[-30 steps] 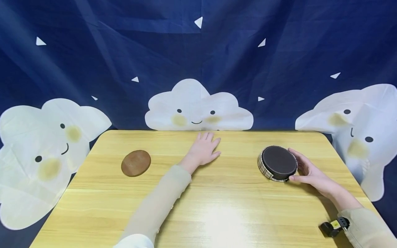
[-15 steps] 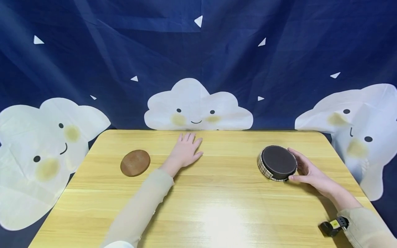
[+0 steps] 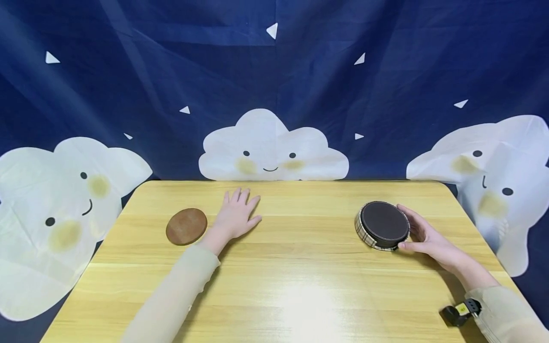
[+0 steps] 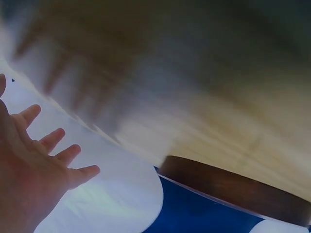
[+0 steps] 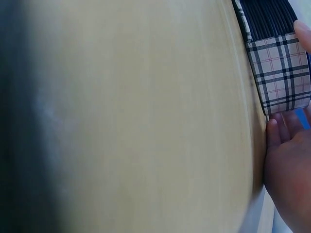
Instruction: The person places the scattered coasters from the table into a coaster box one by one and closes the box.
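Observation:
My left hand lies palm down over the table, fingers straight and spread, holding nothing. Just left of its wrist is a brown round coaster, whose edge also shows low in the left wrist view beside the spread hand. On the right of the table stands a round plaid coaster holder with a stack of black coasters in it. My right hand grips the holder's right side, thumb in front and fingers behind. The right wrist view shows the plaid wall and stacked edges.
The pale wooden table has rounded far corners. A dark blue curtain with smiling clouds hangs right behind its far edge. A small black device is strapped at my right wrist.
My left hand has slid left across the table, fingers still spread, coming near the brown coaster. The right hand and the coaster holder have stayed in place.

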`<state>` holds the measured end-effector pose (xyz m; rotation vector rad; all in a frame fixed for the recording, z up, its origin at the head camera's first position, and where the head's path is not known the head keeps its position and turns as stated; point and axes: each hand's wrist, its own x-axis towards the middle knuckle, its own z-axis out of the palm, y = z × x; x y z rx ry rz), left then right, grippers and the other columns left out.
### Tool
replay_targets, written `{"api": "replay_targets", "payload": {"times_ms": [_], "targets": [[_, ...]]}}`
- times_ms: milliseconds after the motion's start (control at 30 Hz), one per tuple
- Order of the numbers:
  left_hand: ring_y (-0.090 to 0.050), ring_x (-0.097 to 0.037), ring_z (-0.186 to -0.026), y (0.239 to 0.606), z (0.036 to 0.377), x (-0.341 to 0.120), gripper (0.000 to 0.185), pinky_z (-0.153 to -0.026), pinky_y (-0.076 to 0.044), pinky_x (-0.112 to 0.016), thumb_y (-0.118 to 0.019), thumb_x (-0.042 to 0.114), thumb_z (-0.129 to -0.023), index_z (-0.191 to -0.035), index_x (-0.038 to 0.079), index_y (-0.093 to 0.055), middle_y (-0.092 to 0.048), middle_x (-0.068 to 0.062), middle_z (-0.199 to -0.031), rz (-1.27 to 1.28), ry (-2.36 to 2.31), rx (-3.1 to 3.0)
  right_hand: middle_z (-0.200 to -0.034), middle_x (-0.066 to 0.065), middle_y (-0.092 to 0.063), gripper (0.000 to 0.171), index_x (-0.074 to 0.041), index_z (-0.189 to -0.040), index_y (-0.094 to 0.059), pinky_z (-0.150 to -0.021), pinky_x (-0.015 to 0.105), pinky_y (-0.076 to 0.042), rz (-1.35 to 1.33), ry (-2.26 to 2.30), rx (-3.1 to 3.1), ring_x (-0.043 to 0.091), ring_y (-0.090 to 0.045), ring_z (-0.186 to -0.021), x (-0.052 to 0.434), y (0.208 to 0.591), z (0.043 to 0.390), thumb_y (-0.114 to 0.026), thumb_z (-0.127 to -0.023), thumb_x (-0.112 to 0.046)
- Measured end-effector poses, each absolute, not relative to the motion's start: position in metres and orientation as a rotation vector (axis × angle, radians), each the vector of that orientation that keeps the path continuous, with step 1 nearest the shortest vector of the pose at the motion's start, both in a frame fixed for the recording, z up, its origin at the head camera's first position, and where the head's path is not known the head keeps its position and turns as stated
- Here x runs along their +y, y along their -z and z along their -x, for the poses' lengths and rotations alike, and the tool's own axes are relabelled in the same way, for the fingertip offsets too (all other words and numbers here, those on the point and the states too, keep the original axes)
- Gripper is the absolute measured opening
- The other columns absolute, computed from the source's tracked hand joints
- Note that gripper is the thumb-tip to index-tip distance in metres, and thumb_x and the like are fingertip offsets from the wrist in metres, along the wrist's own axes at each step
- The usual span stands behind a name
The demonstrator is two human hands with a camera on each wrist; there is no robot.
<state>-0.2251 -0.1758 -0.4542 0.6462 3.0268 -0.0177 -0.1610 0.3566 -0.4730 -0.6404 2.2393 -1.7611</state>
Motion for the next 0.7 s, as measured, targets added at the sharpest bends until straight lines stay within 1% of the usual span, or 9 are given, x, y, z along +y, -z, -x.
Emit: {"api": "replay_targets", "payload": {"times_ms": [400,700], "targets": [[-0.028,-0.055,-0.156,0.458,0.201,-0.219,0.073,-0.119,-0.021,-0.081,-0.058,0.058,-0.103,-0.162,0.018,-0.044,-0.034,-0.027,-0.167,-0.527,-0.034,3.092,-0.156,-0.028,-0.039,0.098,-0.007,-0.171,-0.012,-0.105,0.003,-0.034,0.652,1.754,2.242,-0.02,-0.043,-0.137,0.357,0.475,0.162,-0.064,-0.091,0.018],[-0.028,-0.059,-0.154,0.459,0.186,-0.258,0.071,-0.114,-0.022,-0.086,-0.059,0.057,-0.102,-0.159,0.017,-0.047,-0.035,-0.03,-0.164,-0.465,-0.07,3.149,-0.157,-0.028,-0.038,0.098,-0.008,-0.171,-0.013,-0.106,0.002,-0.033,0.641,1.743,2.253,-0.021,-0.04,-0.138,0.358,0.474,0.162,-0.065,-0.091,0.016]]}}
